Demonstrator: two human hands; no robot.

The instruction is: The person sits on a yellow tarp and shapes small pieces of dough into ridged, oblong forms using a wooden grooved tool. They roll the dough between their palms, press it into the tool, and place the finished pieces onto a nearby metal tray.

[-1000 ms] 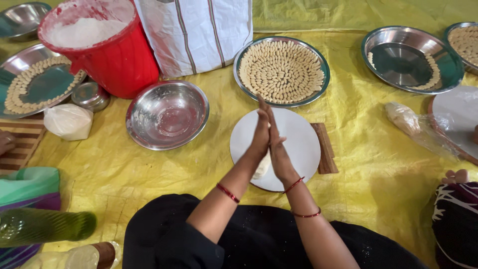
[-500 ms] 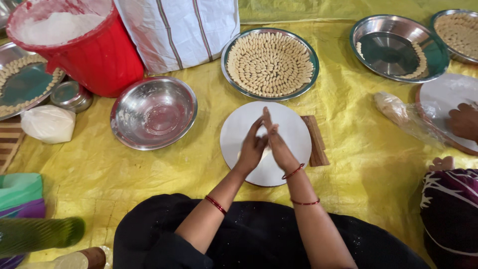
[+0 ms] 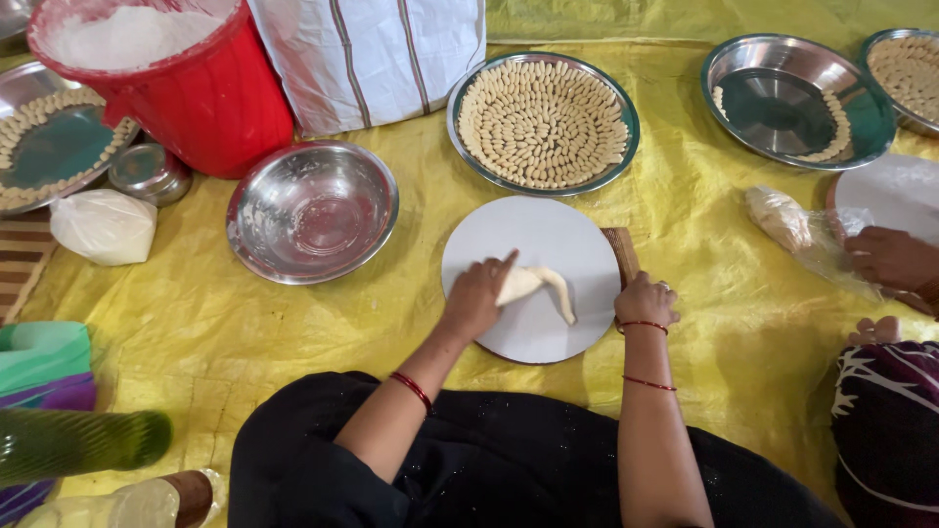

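Dough strip [image 3: 536, 286] under left hand [image 3: 476, 296] grip on white board [image 3: 548, 244], right hand [image 3: 643, 299] clenched at edge

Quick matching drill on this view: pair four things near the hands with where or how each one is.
Things:
1. dough strip
2. steel bowl
3. red bucket
4. round tray

States:
A. empty
B. holds white flour
C. packed with small dough pieces
D. on the white round board, under the left hand

Pairs: 1-D, 2-A, 3-B, 4-C

Bare yellow sheet [image 3: 685, 254] w/ room L & R of white board [image 3: 548, 244]; steel bowl [image 3: 313, 210], full tray [image 3: 543, 122] prob. crowd top.
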